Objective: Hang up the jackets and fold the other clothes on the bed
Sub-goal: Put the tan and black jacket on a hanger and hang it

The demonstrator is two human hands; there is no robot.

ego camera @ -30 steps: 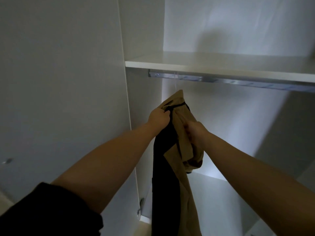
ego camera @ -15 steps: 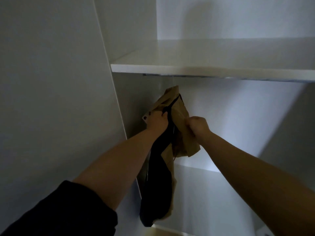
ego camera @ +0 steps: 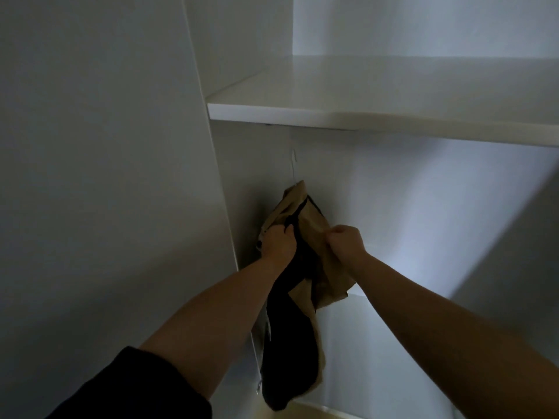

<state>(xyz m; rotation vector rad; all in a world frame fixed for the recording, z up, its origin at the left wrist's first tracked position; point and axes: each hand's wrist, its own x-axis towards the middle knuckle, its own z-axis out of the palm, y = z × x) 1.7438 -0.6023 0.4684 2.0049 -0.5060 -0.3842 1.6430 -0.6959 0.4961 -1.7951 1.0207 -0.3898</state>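
A tan jacket with a black lining hangs inside a white wardrobe, below the shelf. A thin hanger hook rises from its collar toward the underside of the shelf; the rail is hidden by the shelf edge. My left hand grips the jacket's left front edge near the collar. My right hand grips the right front edge at the same height. The dark lining droops down between my forearms.
A white shelf spans the wardrobe just above the jacket. The wardrobe's left side panel stands close beside my left hand. The lit back wall lies to the right of the jacket.
The view has tilted down, so the rail under the shelf has gone out of sight. Both hands keep their hold on the jacket, which hangs more bunched and shorter.
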